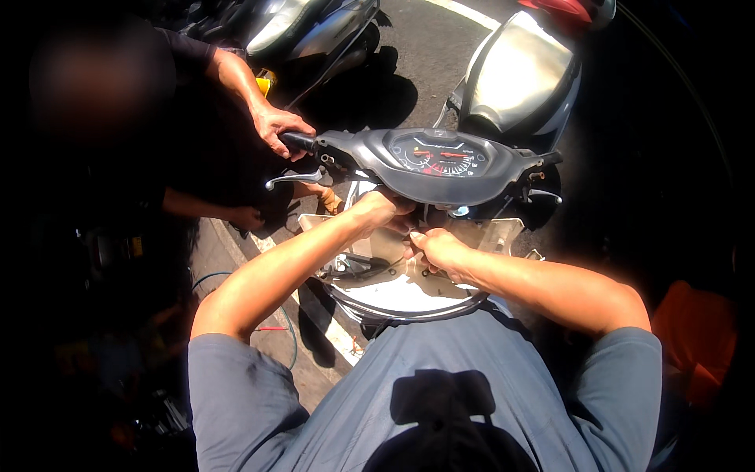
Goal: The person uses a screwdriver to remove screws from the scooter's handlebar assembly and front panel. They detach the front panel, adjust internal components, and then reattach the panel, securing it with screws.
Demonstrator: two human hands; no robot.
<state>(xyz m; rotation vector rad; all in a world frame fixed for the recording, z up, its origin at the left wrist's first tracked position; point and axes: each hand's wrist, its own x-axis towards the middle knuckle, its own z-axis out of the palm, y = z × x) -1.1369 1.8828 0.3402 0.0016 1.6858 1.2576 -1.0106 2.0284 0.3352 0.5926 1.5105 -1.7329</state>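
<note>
Both my hands reach under the dark dashboard housing [448,186] of a scooter, which carries a round-dialled instrument panel [440,157]. My left hand [383,208] is curled close beneath the housing's lower edge, its fingertips in shadow. Just below and to the right, my right hand [440,250] has its thumb and fingers pinched together. What either hand grips is too small and dark to make out. Under them lies a pale front body panel [425,293], its hollow inside facing up, with a black part [355,266] along its left side.
At the left, a co-worker's hand [281,130] holds the handlebar grip [299,141] above a silver brake lever [292,179]. Another brake lever [545,197] sticks out at the right. Parked scooters [519,75] stand beyond. A thin hose [292,334] lies on the ground.
</note>
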